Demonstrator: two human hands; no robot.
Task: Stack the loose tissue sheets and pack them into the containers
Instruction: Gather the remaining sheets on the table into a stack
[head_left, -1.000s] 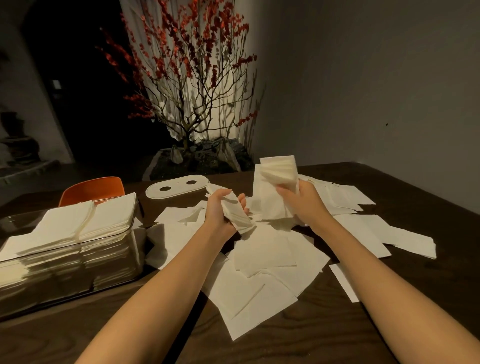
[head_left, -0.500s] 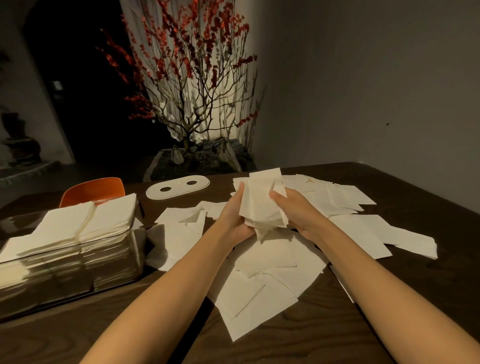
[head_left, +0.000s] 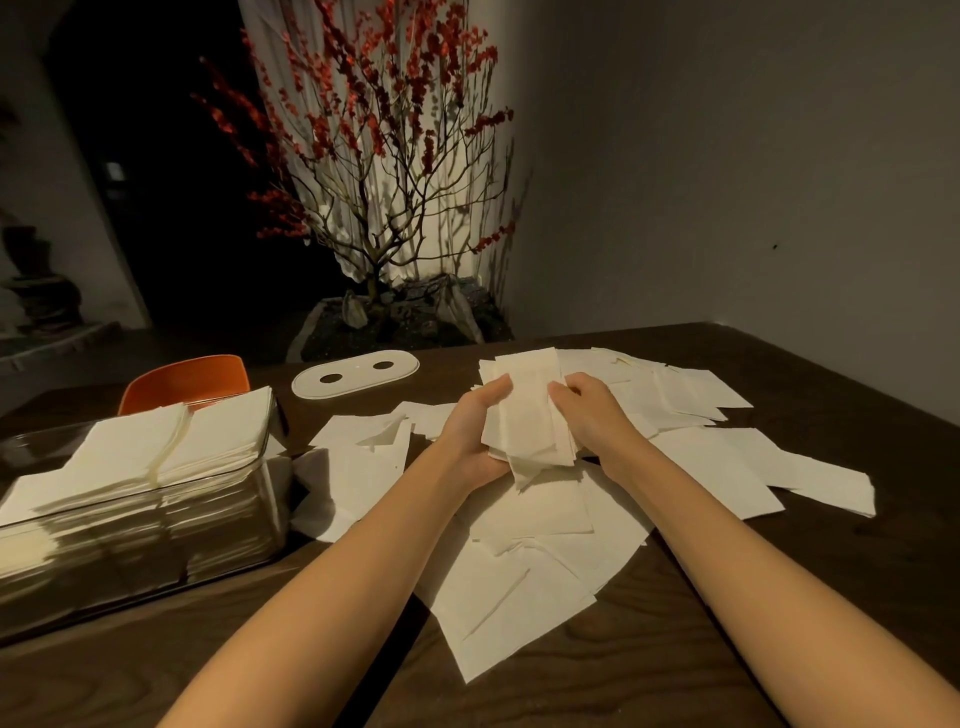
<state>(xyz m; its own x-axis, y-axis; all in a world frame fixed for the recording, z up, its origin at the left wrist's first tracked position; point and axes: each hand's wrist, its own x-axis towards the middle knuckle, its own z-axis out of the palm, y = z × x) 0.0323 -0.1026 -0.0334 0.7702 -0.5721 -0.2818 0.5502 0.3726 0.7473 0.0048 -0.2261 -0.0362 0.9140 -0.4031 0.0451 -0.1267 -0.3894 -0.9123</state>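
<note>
The fingers (head_left: 501, 387) of the left hand (head_left: 475, 431) curl round the left edge of a small bundle of white tissue sheets (head_left: 524, 410), and the fingers of the right hand (head_left: 592, 415) curl round its right edge, so the bundle is clasped between both palms. A second ago the two hands were apart, the left gripping a crumpled few sheets and the right holding up a separate folded wad; half a second ago they met, and now the two lots sit as one bundle, squeezed narrower and squarer. In my judgement this means the gathering of this batch is done and the squaring-up is under way, with packing not yet begun.

The bundle is raised just above the scattered loose white tissue sheets (head_left: 530, 577) on the dark wooden desk (head_left: 779, 597). Its long axis runs away from the person, from near lower edge to far upper edge, leaning slightly left at the top; its broad face is turned up toward the camera. The lower ends are uneven, a few corners poking out below the palms.

Further out to the left stands the clear rectangular plastic container (head_left: 135, 530), already filled above its rim with stacked tissues. Beyond it lie a white oval lid with two holes (head_left: 356, 375) and the back of an orange chair (head_left: 184, 376).
</note>
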